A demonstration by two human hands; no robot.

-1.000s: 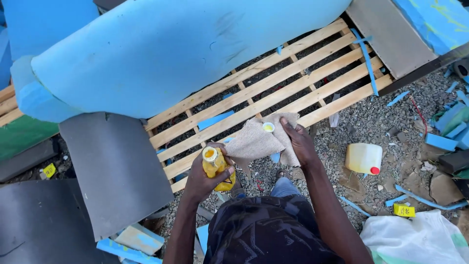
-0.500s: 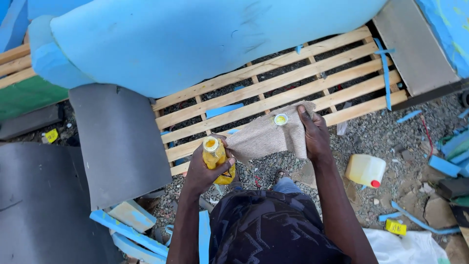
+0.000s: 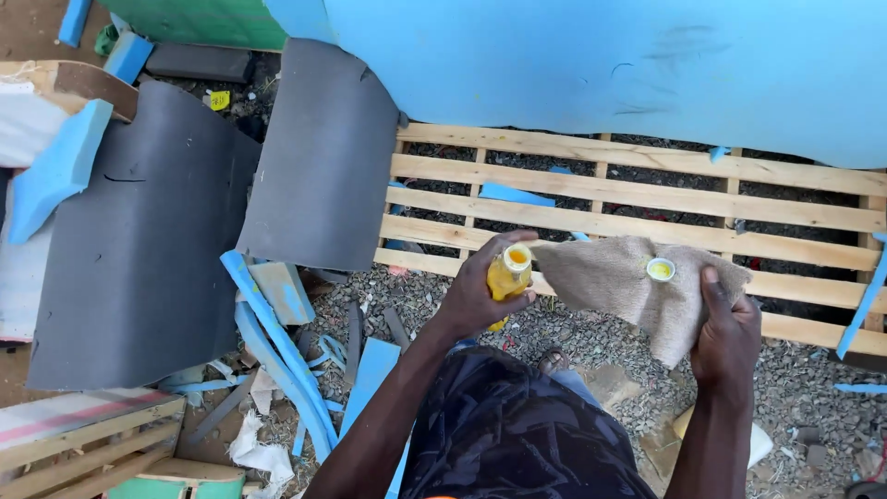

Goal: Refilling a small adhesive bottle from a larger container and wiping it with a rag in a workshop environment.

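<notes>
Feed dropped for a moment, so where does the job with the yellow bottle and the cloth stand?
Done: the yellow bottle is open, and its cap lies on the tan cloth. In hand: the left hand holds the bottle upright beside the cloth; the right hand grips the cloth over the wooden slat frame. Left: no yellow liquid shows on the cloth yet, and the bottle is uncapped.

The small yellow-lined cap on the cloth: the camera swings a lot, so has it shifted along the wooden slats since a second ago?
No. The cap stays on the tan cloth over the same lower pallet slat.

cap [image 3: 660,269] on cloth [image 3: 637,286], bottle [image 3: 508,274] left, perhaps touching
</notes>
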